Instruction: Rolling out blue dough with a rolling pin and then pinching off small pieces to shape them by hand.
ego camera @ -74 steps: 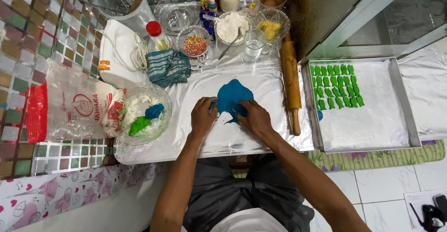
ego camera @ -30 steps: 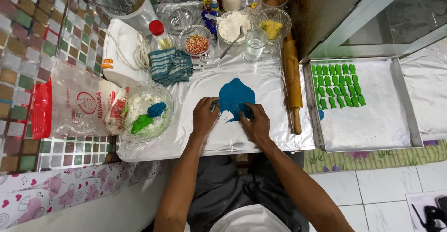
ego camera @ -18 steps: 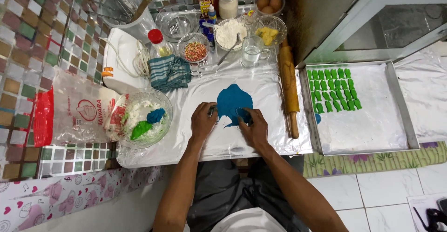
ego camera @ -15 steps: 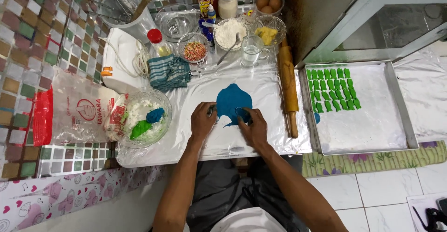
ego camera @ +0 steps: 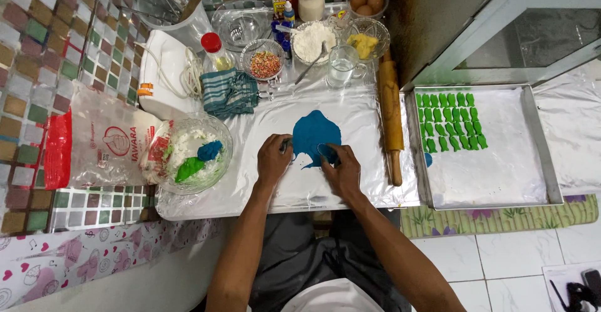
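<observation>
A flattened blue dough sheet (ego camera: 315, 137) lies on the foil-covered desk (ego camera: 357, 187). Its lower edge is touched by the left hand (ego camera: 273, 158), fingers together, and the right hand (ego camera: 341, 169), seemingly pinching. Soft and tearable, it is probably best lifted from underneath.

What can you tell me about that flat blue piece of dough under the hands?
The blue dough is a thin, rolled-out sheet of uneven outline, matte and soft-looking, lying flat on the plastic-covered worktop. Its near edge is ragged. The left hand touches its left edge and the right hand presses on its lower right part. A wooden rolling pin lies apart, to its right.
</observation>
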